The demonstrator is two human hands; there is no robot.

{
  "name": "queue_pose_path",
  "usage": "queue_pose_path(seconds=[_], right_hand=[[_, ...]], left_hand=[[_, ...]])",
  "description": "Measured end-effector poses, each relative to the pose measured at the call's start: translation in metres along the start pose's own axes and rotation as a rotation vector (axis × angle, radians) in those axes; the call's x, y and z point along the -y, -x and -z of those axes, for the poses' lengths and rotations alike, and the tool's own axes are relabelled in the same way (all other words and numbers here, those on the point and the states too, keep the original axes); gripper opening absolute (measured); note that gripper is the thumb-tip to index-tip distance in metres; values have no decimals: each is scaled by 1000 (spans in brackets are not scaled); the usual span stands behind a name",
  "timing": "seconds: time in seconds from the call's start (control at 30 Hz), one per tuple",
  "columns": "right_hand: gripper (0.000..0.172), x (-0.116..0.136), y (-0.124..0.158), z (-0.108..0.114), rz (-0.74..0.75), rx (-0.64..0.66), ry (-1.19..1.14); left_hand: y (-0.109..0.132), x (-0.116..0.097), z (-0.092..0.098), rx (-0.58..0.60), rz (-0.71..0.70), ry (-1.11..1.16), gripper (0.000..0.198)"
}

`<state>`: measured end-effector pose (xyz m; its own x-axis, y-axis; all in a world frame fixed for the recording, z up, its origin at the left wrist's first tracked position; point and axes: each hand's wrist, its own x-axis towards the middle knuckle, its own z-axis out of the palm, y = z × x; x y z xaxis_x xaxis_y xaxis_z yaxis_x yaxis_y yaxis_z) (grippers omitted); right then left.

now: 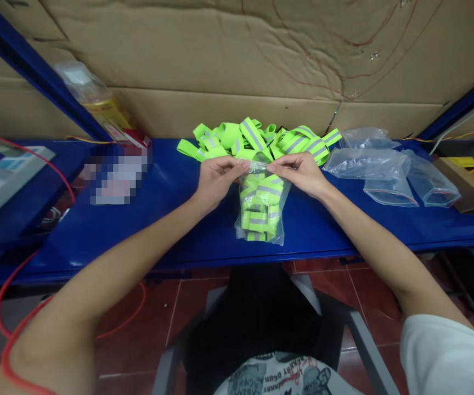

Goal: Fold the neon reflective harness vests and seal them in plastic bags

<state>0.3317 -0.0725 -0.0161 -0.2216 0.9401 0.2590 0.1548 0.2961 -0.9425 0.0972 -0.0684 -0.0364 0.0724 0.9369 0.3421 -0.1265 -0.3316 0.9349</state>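
Note:
A clear plastic bag (280,233) with several folded neon-yellow reflective bands (257,219) inside lies over the front part of the blue table. My left hand (219,178) pinches the bag's top edge at its left side. At the right side of the same edge, my right hand (300,171) is closed on the plastic between thumb and fingers. Just behind both hands is a loose pile of neon-yellow bands with grey stripes (257,137).
Several clear plastic bags (385,170) lie to the right, beside a cardboard box (469,184). A bottle (92,93) stands at the back left. A red hose (4,296) loops at the lower left. A cardboard wall (204,60) rises behind the blue table (158,219).

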Motion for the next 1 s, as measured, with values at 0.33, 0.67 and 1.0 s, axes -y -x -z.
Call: queue_pose_path(seconds=[0.33, 0.67, 1.0], right_hand=[[41, -1, -3, 7, 29, 103, 21], [46, 2, 2, 0, 22, 139, 30], [47, -2, 4, -3, 62, 189, 111]], left_hand=[[2, 5, 3, 85, -30, -99, 47], [5, -2, 0, 88, -70, -135, 45], [7, -4, 2, 242, -22, -176, 44]])
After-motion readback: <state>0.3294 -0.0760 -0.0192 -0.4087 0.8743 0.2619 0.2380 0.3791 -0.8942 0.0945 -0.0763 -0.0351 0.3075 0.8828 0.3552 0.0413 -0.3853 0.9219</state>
